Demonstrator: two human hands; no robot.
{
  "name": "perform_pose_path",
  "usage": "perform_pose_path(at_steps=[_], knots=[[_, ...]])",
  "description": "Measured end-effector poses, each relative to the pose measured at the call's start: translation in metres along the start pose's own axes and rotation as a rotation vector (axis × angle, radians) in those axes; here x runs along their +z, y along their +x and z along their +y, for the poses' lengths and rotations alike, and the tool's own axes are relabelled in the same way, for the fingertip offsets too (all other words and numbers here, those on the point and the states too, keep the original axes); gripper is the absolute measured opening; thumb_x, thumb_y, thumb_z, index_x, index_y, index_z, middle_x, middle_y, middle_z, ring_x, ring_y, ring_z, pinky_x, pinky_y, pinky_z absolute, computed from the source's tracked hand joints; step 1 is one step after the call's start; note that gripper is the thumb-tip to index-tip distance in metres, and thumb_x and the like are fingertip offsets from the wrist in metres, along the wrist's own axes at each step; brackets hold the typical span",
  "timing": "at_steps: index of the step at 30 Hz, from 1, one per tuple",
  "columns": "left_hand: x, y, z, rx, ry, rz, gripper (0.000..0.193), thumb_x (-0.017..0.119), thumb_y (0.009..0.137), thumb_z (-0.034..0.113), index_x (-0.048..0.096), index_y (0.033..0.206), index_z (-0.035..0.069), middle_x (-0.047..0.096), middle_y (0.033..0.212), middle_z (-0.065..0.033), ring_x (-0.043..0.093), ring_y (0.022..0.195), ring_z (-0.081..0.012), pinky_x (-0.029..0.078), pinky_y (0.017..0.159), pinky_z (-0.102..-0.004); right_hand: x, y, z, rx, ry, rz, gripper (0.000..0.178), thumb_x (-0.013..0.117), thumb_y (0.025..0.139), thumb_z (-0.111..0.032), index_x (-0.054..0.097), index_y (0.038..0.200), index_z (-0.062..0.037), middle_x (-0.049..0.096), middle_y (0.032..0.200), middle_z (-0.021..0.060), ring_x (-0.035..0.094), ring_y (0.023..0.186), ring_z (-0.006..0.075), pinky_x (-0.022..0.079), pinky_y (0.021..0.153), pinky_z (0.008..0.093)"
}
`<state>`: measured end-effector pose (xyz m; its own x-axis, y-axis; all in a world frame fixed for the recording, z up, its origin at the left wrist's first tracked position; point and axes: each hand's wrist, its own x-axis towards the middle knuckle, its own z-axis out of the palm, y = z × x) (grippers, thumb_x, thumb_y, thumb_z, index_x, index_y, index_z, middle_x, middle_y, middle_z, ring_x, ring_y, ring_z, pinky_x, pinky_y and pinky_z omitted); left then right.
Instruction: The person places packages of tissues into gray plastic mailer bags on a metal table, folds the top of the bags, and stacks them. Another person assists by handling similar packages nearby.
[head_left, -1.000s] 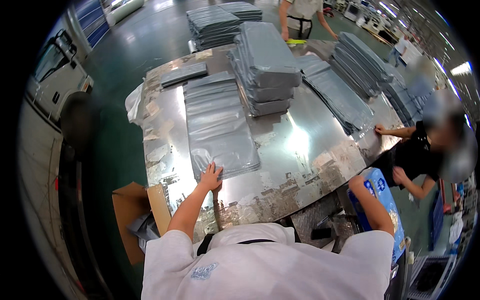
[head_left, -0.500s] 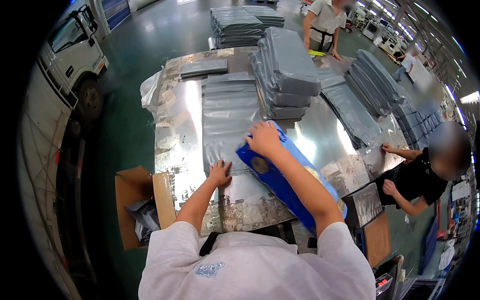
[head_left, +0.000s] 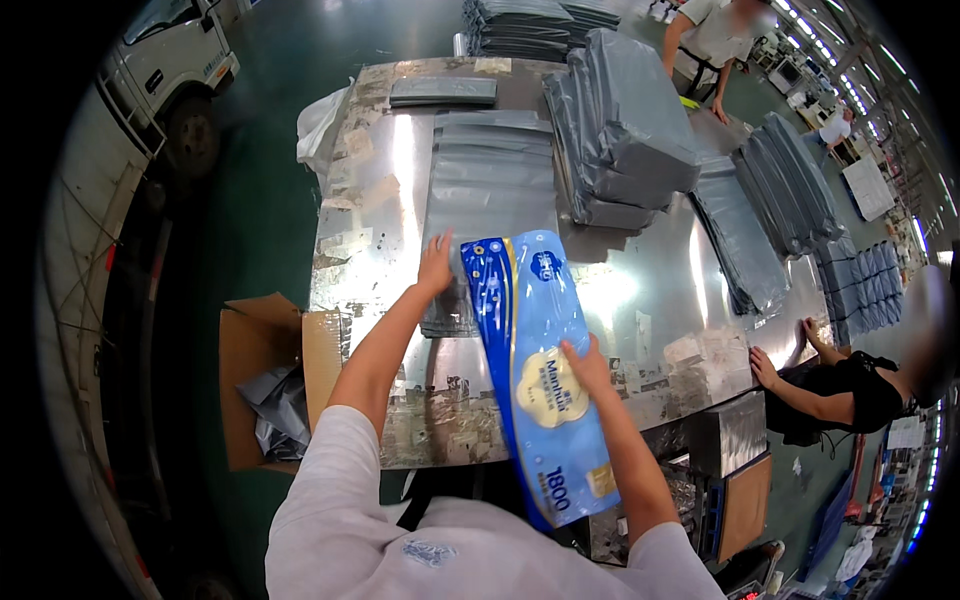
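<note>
The left hand (head_left: pixel 435 264) rests by the left edge of a pile of flat gray bags (head_left: pixel 490 180), its grip loose and unclosed, fingers extended; it looks placed there to steady the pile. The right hand (head_left: pixel 590 366) lies at the right edge of a long blue pack (head_left: pixel 540 400), fingers over the printed face. The underside is hidden, so I cannot tell how firmly this grip closes; it seems to guide or support the pack.

The pack slants across the near end of the bags, its far end over them and its near end by the person's body, past the edge of the metal tabletop (head_left: pixel 380 290). Lying lengthwise probably keeps it within easy reach.

A narrow gray bundle (head_left: pixel 443 92) sits beyond the pile, and tall gray parcels (head_left: pixel 625 130) stand to the right, likely stacked to save room. A cardboard box (head_left: pixel 240 370) stands left of the tabletop.
</note>
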<state>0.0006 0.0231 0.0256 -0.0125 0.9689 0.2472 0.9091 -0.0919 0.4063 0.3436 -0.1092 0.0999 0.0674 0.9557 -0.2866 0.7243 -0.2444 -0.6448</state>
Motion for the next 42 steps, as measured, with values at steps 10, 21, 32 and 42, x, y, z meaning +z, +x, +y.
perform_pose_path(at_steps=[10,21,32,42], knots=[[-0.023,-0.054,-0.013,-0.261,-0.85,-0.418,0.031,0.058,0.073,-0.003,0.052,0.104,0.002,0.06,0.097,-0.007,0.055,0.09,-0.0146,0.042,0.082,-0.0274,0.008,0.048,0.019,-0.031,-0.096,-0.522,0.049,0.039,0.085,-0.044,0.052,0.105,-0.0009,0.059,0.089,0.0168,0.059,0.07,0.0261,0.049,0.061,0.0324],[-0.003,-0.042,-0.023,0.199,-0.023,-0.052,0.024,0.059,0.066,0.007,0.053,0.089,0.006,0.054,0.094,-0.01,0.047,0.096,-0.0293,0.039,0.076,-0.0394,0.059,0.191,-0.035,-0.586,-0.277,0.01,0.009,0.052,0.072,-0.01,0.058,0.074,-0.0034,0.061,0.077,0.0128,0.06,0.069,0.0286,0.047,0.06,0.0375],[0.006,-0.088,0.007,-0.24,-0.263,0.141,0.015,0.042,0.075,0.003,0.04,0.09,0.005,0.056,0.075,-0.0208,0.055,0.071,-0.0401,0.042,0.06,-0.0439,0.069,0.098,0.004,-0.644,0.002,0.279,0.014,0.048,0.076,-0.005,0.048,0.089,0.0001,0.056,0.088,0.0143,0.054,0.08,0.0305,0.044,0.069,0.0348],[-0.013,-0.115,0.003,-0.1,0.19,-0.252,0.016,0.047,0.074,0.014,0.06,0.067,0.008,0.061,0.065,-0.0138,0.061,0.062,-0.0286,0.046,0.052,-0.0393,0.063,0.076,0.022,-0.627,-0.7,0.081,0.014,0.052,0.065,-0.019,0.059,0.061,-0.0073,0.056,0.061,0.0135,0.056,0.061,0.0304,0.041,0.055,0.0404]])
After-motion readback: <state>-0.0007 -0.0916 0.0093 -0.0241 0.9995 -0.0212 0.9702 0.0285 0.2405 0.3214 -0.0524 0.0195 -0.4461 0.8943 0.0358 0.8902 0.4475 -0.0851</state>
